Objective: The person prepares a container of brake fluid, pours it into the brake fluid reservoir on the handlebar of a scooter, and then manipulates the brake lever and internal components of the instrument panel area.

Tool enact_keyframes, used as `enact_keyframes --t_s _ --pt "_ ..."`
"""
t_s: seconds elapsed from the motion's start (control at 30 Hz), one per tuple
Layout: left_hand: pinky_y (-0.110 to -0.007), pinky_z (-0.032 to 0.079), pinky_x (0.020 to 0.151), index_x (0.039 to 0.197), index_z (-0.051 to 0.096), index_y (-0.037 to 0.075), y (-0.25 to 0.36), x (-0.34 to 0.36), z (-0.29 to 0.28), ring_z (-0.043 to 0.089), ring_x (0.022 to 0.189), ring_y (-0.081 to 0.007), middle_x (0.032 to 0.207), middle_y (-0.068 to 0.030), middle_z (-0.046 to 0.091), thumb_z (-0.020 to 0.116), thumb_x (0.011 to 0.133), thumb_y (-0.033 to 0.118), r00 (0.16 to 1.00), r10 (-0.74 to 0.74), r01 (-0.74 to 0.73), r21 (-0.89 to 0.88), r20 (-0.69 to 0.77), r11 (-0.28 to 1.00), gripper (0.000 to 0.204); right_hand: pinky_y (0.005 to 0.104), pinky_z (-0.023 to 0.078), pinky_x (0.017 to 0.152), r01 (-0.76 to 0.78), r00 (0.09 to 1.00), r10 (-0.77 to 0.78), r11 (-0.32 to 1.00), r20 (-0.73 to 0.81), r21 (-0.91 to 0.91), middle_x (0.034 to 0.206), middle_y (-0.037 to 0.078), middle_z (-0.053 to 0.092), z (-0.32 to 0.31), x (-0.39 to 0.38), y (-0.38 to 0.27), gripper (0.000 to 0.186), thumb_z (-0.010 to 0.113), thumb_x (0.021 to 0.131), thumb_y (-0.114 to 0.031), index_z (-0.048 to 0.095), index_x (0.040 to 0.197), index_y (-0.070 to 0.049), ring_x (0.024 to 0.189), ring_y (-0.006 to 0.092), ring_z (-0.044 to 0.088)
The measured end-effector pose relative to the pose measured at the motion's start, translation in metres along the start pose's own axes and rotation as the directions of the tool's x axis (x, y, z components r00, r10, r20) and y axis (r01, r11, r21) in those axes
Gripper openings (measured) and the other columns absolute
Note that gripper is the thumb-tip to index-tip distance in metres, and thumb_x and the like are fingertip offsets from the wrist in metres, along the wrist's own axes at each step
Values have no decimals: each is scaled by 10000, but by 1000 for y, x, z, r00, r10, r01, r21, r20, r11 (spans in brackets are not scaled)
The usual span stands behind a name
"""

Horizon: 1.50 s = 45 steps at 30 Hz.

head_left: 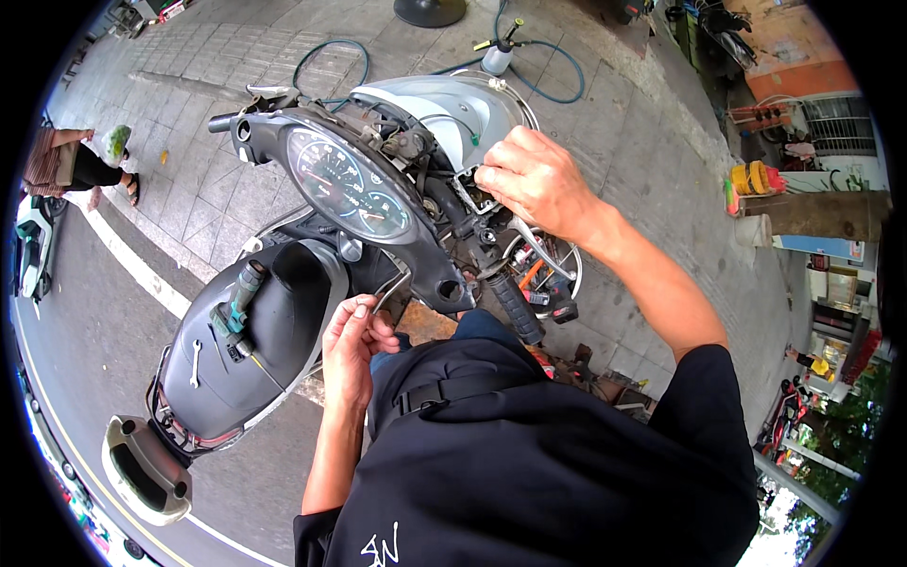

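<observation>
A partly stripped motor scooter stands in front of me, its black handlebar cover holding a round-edged speedometer. My right hand is closed, fingertips pinched together at the open metal housing on the right handlebar. What those fingers hold, if anything, is hidden. Below it the black rubber handlebar grip points toward me. My left hand is lower, by the near edge of the handlebar cover, thumb and finger pinched on a thin silvery rod-like piece. Its exact kind cannot be made out.
On the black seat lie a teal cordless drill and a wrench. A round tray of tools is beyond the grip. A spray bottle and green hose lie farther off. A person with a bag is at left.
</observation>
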State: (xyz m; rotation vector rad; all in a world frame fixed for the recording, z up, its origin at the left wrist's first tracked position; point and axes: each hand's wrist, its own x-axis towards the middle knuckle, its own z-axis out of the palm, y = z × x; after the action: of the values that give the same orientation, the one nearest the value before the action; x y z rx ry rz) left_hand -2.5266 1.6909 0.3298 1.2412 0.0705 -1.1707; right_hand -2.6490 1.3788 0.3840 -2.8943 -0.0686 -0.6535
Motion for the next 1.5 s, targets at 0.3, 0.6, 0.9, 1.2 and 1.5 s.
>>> enact_keyframes --t_s 0.3,0.6,0.9,1.2,1.5 --pt "-291 553 597 1134 599 62 -7 1 -8 643 635 -148 746 -48 624 529 1042 221 1000 1 -1 -9 -6 1000 197 348 466 739 -10 1000 10 1000 17 -7 832 16 532 4 -1 2 74 671 829 -151 649 842 -82 835 210 533" --pt "-295 555 601 1144 594 58 -11 4 -11 641 628 -150 750 -53 629 542 1034 219 1000 5 -5 -5 -4 1000 202 361 464 787 -15 995 16 1000 95 -13 941 8 613 -12 -1 1 101 719 800 -148 699 883 -95 941 212 569" --pt "-291 556 611 1141 597 56 -13 4 -15 635 626 -148 762 -55 636 550 1033 199 1000 6 -6 -21 -13 1000 185 377 480 839 -144 989 144 989 29 -22 1001 13 620 -24 -16 -14 165 770 771 -132 710 921 -100 968 230 572" --pt "-286 552 615 1144 609 64 -14 6 -16 630 631 -143 766 -54 641 555 1034 183 1000 11 -11 -32 -21 999 171 371 501 749 -229 973 231 971 -23 69 867 29 589 -24 -29 -23 160 796 774 -146 710 895 -86 841 235 564" --pt "-297 554 609 1127 626 67 -19 11 -20 628 629 -155 758 -53 637 566 1030 194 999 3 -5 -27 -54 1000 170 366 454 593 -308 944 325 930 -56 201 694 39 582 -22 -44 -35 266 826 756 -134 715 988 -70 650 226 520"
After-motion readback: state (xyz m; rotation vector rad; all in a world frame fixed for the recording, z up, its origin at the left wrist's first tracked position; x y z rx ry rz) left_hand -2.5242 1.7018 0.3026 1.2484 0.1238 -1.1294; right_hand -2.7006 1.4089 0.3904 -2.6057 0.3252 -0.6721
